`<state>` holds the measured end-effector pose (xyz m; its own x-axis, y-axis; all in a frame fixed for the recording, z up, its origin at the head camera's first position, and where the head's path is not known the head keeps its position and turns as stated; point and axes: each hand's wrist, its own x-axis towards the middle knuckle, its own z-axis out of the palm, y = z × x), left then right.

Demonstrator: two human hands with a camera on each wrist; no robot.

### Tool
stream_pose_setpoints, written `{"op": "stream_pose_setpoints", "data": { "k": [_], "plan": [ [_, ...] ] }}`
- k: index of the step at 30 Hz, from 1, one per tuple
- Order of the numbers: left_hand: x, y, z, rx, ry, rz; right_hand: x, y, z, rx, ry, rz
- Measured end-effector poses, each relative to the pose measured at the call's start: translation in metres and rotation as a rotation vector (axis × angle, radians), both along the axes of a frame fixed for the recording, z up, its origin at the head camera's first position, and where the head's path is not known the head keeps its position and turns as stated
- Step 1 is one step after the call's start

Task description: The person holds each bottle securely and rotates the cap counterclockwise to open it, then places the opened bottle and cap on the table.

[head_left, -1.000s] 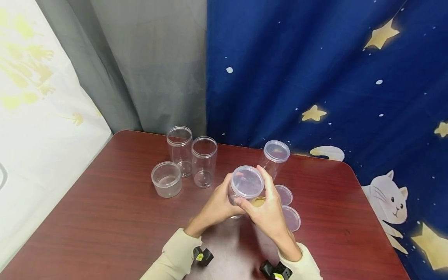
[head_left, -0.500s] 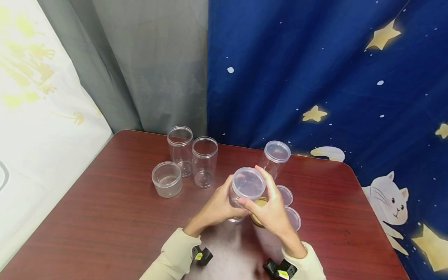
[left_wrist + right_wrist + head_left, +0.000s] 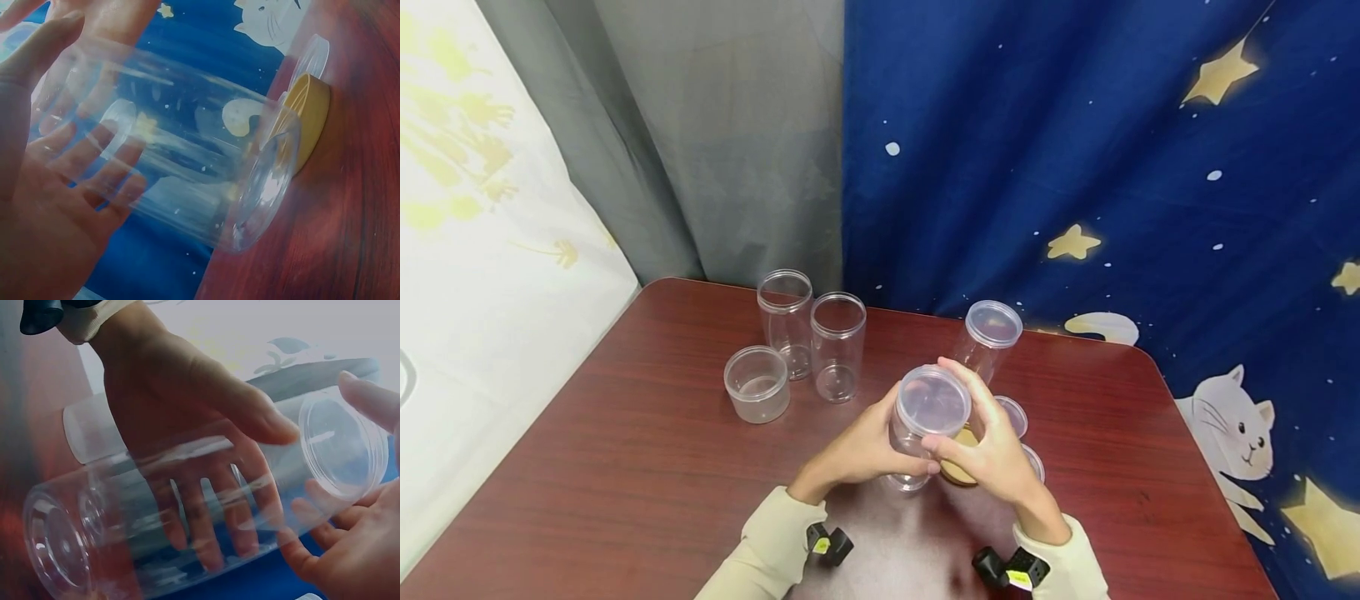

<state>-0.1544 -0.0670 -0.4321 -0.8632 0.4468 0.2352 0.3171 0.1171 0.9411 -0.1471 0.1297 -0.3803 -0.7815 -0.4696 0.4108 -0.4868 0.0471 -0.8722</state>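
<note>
Between both hands a tall clear plastic jar (image 3: 910,450) is held above the table, its translucent lid (image 3: 933,402) on top. My left hand (image 3: 862,442) grips the jar's body, fingers on the far side and thumb in front. My right hand (image 3: 994,450) holds the lidded end, its thumb at the near side and its fingers around the far rim. In the left wrist view the jar (image 3: 187,144) appears see-through, with nothing visible inside. Below the right hand lies a gold-coloured lid (image 3: 958,471), partly hidden. Two clear lids (image 3: 1013,415) lie beside it, one mostly covered.
Two tall lidless jars (image 3: 838,350) and a short, wide lidless jar (image 3: 757,387) stand on the left of the red-brown table (image 3: 625,467). A lidded tall jar (image 3: 992,327) stands behind the right hand. Curtains (image 3: 955,167) hang along the far edge.
Both hands and the jar have come slightly nearer and lower. The right hand has shifted a little rightward at the lid, covering more of a clear lid; more of the gold-coloured lid shows.
</note>
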Motion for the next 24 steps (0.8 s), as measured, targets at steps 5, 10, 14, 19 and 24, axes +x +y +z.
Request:
{"op": "stream_pose_setpoints", "data": {
  "k": [5, 10, 14, 19, 24],
  "plan": [
    [0.0001, -0.002, 0.0009, -0.016, 0.012, -0.04, -0.002, 0.0042, 0.0012, -0.017, -0.007, 0.084],
    [0.0001, -0.0036, 0.0019, 0.001, 0.016, -0.074, -0.0029, 0.0066, 0.0021, -0.021, -0.017, 0.13],
    [-0.0001, -0.0046, 0.0018, 0.012, 0.012, -0.095, -0.0031, 0.0074, 0.0023, -0.027, -0.03, 0.161],
    [-0.0013, -0.0052, 0.0004, 0.014, 0.002, -0.116, -0.0045, 0.0083, 0.0019, -0.055, -0.029, 0.208],
    [-0.0021, -0.0054, -0.0008, 0.023, 0.004, -0.119, -0.0067, 0.0086, 0.0004, -0.085, 0.01, 0.247]
  ]
}}
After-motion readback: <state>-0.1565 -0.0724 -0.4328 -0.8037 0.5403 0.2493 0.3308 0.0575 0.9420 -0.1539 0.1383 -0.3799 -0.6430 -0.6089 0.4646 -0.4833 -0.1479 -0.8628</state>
